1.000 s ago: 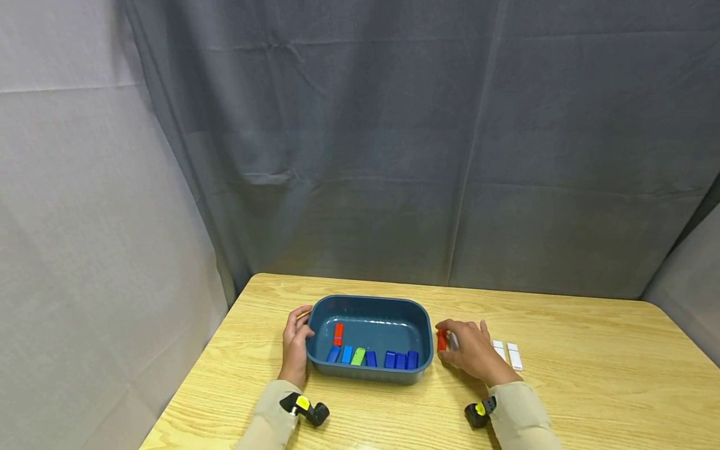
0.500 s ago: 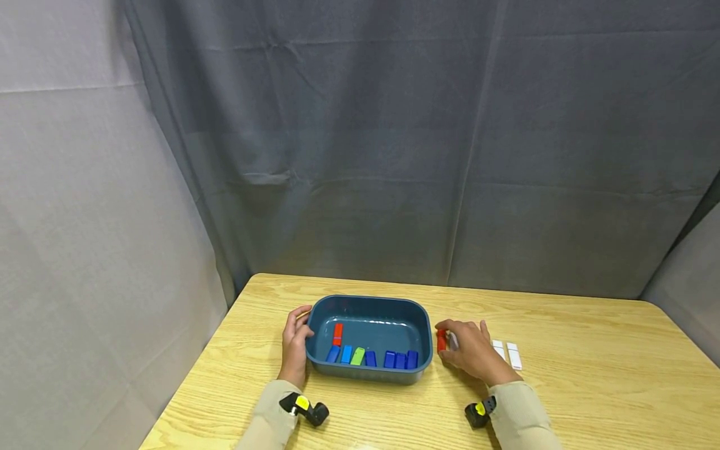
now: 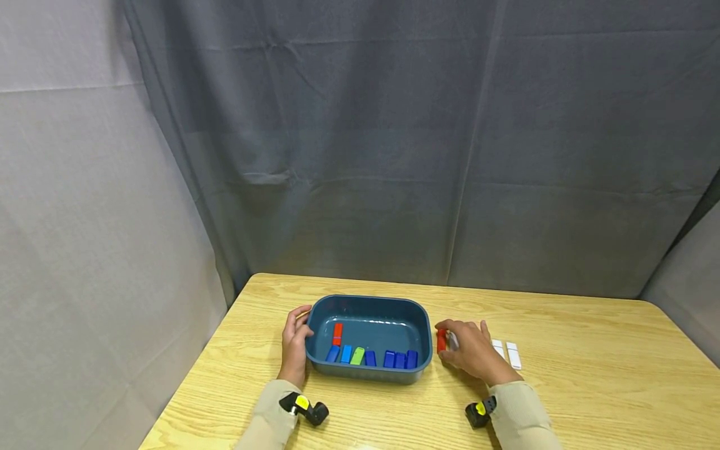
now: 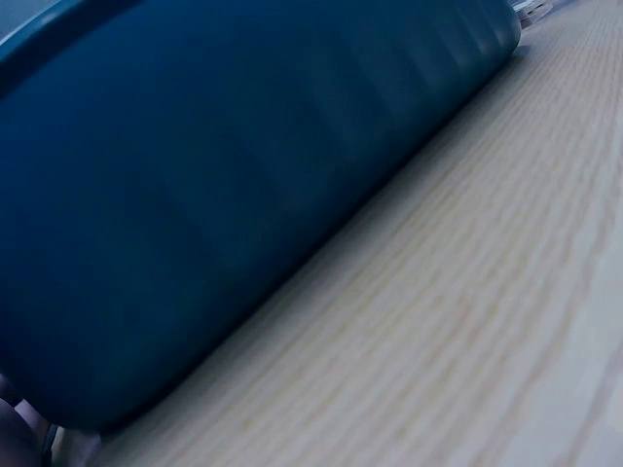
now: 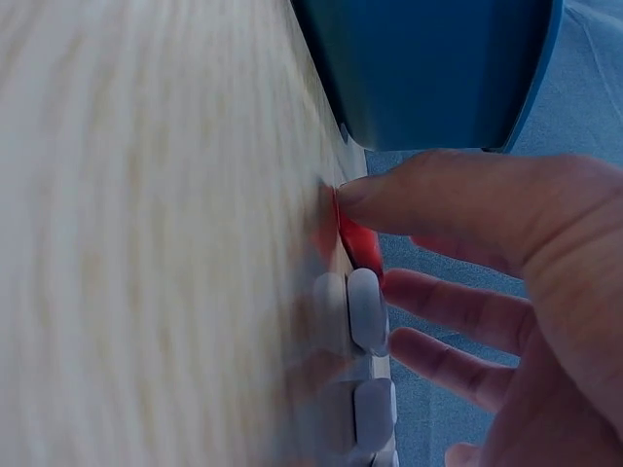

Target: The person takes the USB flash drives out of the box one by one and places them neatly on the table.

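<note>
A dark teal plastic bin (image 3: 368, 373) stands on the wooden table. My left hand (image 3: 295, 344) holds its left end, thumb at the rim and fingers against the outside; the left wrist view shows mostly the bin's side wall (image 4: 253, 146). Just right of the bin, my right hand (image 3: 469, 350) pinches a small red oblong stick (image 3: 441, 342), like a capped flash drive, between thumb and index finger. The red stick (image 5: 360, 243) is on the tabletop in the right wrist view, partly hidden by the thumb. A white stick (image 5: 366, 311) lies close beside it near my other fingers.
Inside the bin lie a red stick (image 3: 337, 334), a green one (image 3: 357, 356) and several blue ones (image 3: 390, 359) along the near wall. More white sticks (image 3: 514, 355) lie right of my right hand. A grey curtain (image 3: 360, 156) hangs behind the table.
</note>
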`<act>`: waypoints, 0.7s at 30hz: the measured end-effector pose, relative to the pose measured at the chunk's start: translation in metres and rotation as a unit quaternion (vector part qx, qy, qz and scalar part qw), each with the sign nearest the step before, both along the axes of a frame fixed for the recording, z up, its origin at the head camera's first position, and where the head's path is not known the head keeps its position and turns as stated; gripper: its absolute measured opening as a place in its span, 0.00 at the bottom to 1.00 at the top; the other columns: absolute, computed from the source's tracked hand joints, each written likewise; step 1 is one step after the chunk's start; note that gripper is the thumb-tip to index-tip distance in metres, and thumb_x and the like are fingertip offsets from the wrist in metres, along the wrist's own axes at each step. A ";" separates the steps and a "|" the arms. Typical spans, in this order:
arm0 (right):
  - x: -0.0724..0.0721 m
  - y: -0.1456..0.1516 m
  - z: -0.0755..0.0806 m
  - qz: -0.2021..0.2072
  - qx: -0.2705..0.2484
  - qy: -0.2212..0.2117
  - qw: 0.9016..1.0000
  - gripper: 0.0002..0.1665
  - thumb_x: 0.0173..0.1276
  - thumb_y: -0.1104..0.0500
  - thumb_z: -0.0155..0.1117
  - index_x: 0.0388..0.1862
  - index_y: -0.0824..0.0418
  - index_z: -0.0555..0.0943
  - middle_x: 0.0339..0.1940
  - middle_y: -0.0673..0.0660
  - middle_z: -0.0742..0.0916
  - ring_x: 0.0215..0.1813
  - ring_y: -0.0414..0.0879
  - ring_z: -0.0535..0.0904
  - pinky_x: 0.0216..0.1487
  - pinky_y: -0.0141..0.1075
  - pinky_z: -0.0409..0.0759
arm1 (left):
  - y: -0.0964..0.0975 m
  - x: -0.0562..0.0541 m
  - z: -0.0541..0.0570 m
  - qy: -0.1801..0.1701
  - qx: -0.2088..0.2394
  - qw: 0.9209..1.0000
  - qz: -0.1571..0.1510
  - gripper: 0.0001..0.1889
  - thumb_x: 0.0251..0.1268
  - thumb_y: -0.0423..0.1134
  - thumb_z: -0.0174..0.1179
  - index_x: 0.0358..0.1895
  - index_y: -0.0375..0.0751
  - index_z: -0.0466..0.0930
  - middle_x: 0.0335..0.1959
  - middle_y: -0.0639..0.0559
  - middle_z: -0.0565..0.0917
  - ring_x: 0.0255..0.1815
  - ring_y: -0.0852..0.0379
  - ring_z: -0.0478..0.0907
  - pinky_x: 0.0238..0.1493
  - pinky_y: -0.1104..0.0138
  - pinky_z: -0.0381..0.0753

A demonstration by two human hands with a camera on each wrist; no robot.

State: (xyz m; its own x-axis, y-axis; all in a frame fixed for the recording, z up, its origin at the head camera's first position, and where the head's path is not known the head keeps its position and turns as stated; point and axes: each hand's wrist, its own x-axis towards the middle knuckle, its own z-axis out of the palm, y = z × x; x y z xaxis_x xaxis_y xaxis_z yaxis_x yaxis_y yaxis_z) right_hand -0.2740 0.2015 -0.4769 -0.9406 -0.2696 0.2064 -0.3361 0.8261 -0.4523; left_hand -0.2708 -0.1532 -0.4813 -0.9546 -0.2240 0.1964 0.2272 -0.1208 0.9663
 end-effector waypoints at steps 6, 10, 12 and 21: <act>0.000 0.000 0.001 -0.005 0.006 -0.002 1.000 0.29 0.50 0.60 0.76 0.54 0.58 0.81 0.46 0.57 0.86 0.54 0.62 0.74 0.64 0.70 0.40 | 0.000 -0.001 -0.001 0.005 -0.001 1.000 0.001 0.27 0.51 0.20 0.43 0.60 0.23 0.67 0.58 0.27 0.74 0.61 0.34 0.69 0.53 0.63 0.65; 0.000 0.000 0.001 -0.005 0.006 -0.001 1.000 0.29 0.49 0.60 0.76 0.54 0.58 0.81 0.47 0.58 0.86 0.54 0.62 0.75 0.64 0.70 0.40 | -0.001 -0.003 -0.005 0.008 -0.004 1.000 0.008 0.26 0.51 0.21 0.43 0.59 0.24 0.67 0.58 0.28 0.74 0.60 0.36 0.69 0.51 0.64 0.67; 0.000 -0.001 0.001 -0.004 0.006 -0.001 1.000 0.30 0.49 0.60 0.76 0.54 0.58 0.80 0.49 0.59 0.85 0.55 0.62 0.75 0.63 0.71 0.40 | -0.001 -0.004 -0.005 0.008 -0.003 1.000 0.009 0.26 0.50 0.21 0.43 0.58 0.24 0.67 0.58 0.28 0.74 0.60 0.35 0.69 0.51 0.63 0.67; 0.003 0.000 0.008 0.003 -0.012 0.023 1.000 0.28 0.52 0.60 0.74 0.54 0.60 0.80 0.53 0.63 0.83 0.56 0.65 0.73 0.62 0.71 0.42 | -0.002 -0.005 -0.007 0.014 0.012 1.000 -0.022 0.28 0.52 0.19 0.41 0.62 0.22 0.64 0.62 0.27 0.69 0.65 0.34 0.64 0.61 0.50 0.60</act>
